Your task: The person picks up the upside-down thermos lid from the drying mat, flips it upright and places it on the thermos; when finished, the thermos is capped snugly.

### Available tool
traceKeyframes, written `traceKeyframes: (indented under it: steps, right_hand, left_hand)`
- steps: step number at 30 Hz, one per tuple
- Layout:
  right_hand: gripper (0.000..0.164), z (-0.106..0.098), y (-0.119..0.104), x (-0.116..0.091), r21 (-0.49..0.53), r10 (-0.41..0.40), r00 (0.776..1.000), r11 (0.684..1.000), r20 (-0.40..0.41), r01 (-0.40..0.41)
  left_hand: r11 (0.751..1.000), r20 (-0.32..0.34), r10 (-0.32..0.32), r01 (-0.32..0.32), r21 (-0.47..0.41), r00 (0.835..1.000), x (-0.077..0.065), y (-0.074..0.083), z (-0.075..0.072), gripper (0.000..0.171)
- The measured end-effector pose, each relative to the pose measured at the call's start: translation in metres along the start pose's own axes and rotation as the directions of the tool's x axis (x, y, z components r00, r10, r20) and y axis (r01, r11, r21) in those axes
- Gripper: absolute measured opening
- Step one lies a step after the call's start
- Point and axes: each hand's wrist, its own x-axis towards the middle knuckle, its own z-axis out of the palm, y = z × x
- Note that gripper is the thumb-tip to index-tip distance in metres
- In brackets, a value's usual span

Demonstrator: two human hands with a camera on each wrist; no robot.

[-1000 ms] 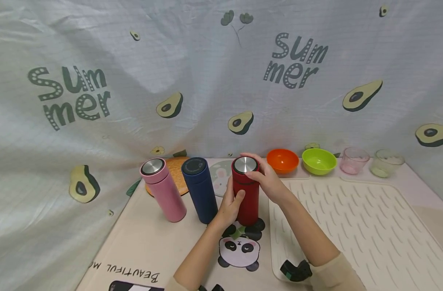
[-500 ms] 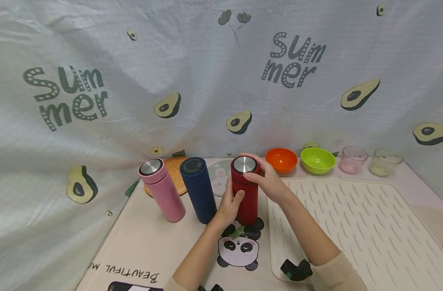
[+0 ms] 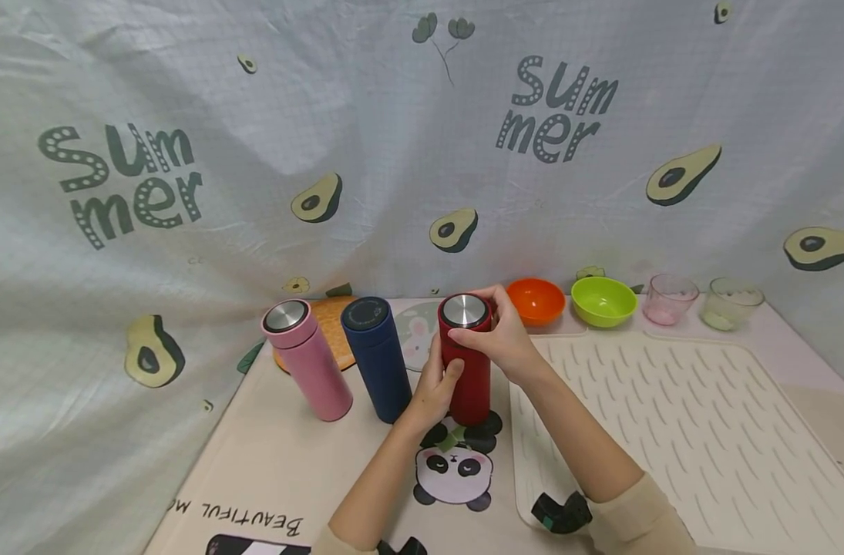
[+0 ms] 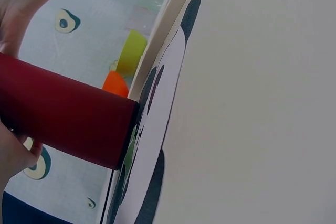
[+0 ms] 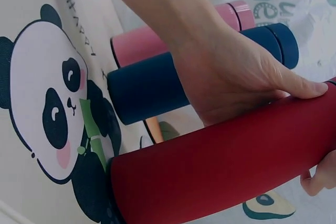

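Note:
A red thermos (image 3: 472, 393) with a steel-topped lid (image 3: 465, 310) stands upright on the table at the middle of the head view. My left hand (image 3: 434, 391) grips its body from the left, thumb toward me; the right wrist view also shows this left hand (image 5: 231, 72) against the red side. Around the lid curl the fingers and thumb of my right hand (image 3: 505, 337), the thumb across the front. Left of the hands are a blue thermos (image 3: 378, 362) and a pink thermos (image 3: 311, 366), both upright. The far side of the grip is hidden.
Orange (image 3: 536, 301) and green (image 3: 604, 301) bowls stand at the back, with a pink glass (image 3: 670, 299) and a clear glass (image 3: 731, 304) to their right. A ridged cream mat (image 3: 643, 432) covers the right side. Behind hangs a printed cloth (image 3: 366, 116).
My right hand has turned around the lid: its thumb has slid left across the front, its fingers right at the back. The left hand keeps its grip. The view shifts slightly.

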Motion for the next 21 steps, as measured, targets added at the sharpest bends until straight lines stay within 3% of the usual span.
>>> traceKeyframes:
  steps: [5, 11, 14, 17, 21]
  right_hand:
    - [0.056, 0.001, 0.002, 0.0, 0.003, -0.006, 1.0, 1.0, -0.009, 0.006]
    - [0.056, 0.005, 0.004, 0.0, 0.022, -0.029, 0.999, 0.999, -0.012, 0.03]
    - [0.058, 0.006, 0.004, 0.0, 0.015, -0.035, 0.999, 0.999, 0.006, 0.034]
    - [0.062, 0.002, 0.005, -0.004, -0.029, -0.029, 0.999, 0.999, 0.033, 0.03]
    - [0.073, -0.014, 0.006, -0.014, -0.182, -0.045, 0.996, 0.982, 0.08, 0.059]
  left_hand:
    - [1.0, 0.007, -0.016, 0.016, 0.014, 1.0, 0.001, -0.013, -0.003, 0.077]
    - [0.995, 0.052, -0.089, 0.086, 0.051, 0.995, 0.0, 0.012, -0.013, 0.066]
    - [0.99, 0.025, -0.093, 0.089, 0.109, 0.995, 0.0, 0.011, -0.019, 0.06]
    - [0.969, -0.012, -0.094, 0.095, 0.226, 0.995, -0.005, 0.01, -0.022, 0.06]
    - [0.908, -0.027, -0.085, 0.089, 0.409, 0.996, -0.022, 0.031, -0.024, 0.064]
